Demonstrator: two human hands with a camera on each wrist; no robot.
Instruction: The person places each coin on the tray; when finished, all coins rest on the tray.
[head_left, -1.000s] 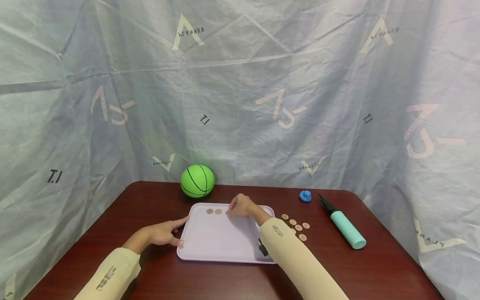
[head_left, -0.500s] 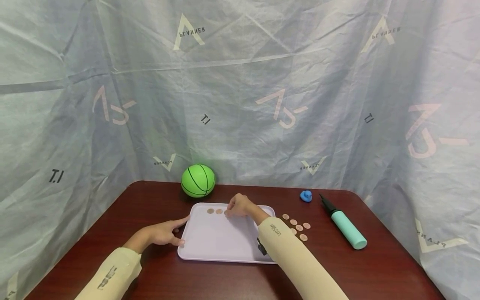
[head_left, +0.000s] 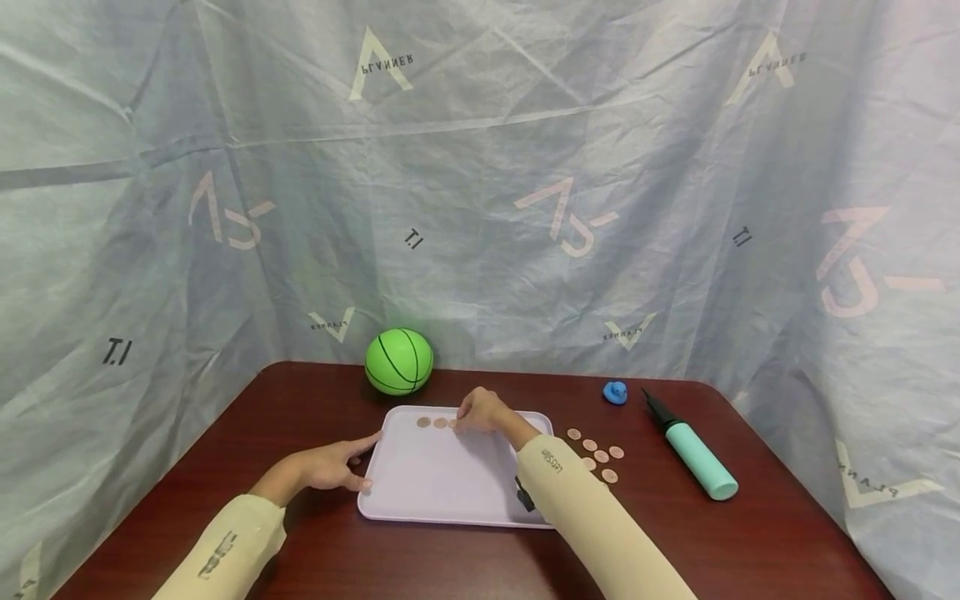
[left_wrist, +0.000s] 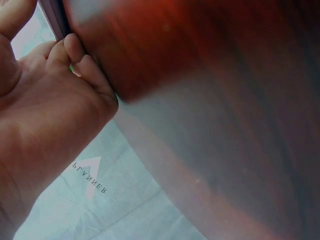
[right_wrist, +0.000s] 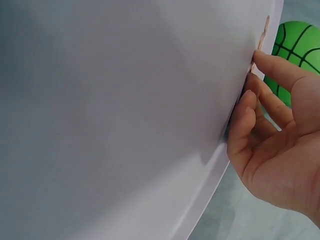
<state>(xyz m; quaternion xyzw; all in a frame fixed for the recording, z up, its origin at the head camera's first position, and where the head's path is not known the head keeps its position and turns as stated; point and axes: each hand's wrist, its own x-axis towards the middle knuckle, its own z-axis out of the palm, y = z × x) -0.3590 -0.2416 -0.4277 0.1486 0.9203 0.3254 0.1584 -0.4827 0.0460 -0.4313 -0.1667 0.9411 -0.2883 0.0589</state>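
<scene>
My right hand (head_left: 480, 412) is at the far rim of a pale lilac tray (head_left: 442, 483), thumb and index finger pinching a copper coin (right_wrist: 252, 66) low on the tray. Two more copper coins lie in a row to its left, the outer coin (head_left: 423, 422) and the middle coin (head_left: 440, 423). In the right wrist view this row shows edge-on along the rim, and the held coin is partly hidden by the fingertips. My left hand (head_left: 330, 466) rests at the tray's left edge, thumb on the near corner and index finger stretched along the side; its smaller fingers bend loosely in the left wrist view.
Several loose coins (head_left: 602, 457) lie on the dark red table (head_left: 315, 550) right of the tray, partly behind the right sleeve. Further right are a blue rubber duck (head_left: 616, 392) and a teal hand pump (head_left: 699, 458). Behind the tray sits a green ball (head_left: 399, 362).
The pinched coin has slid slightly left, closer to the middle coin, with the right hand. My left hand stays at the tray's edge. The head view has shifted a little.
</scene>
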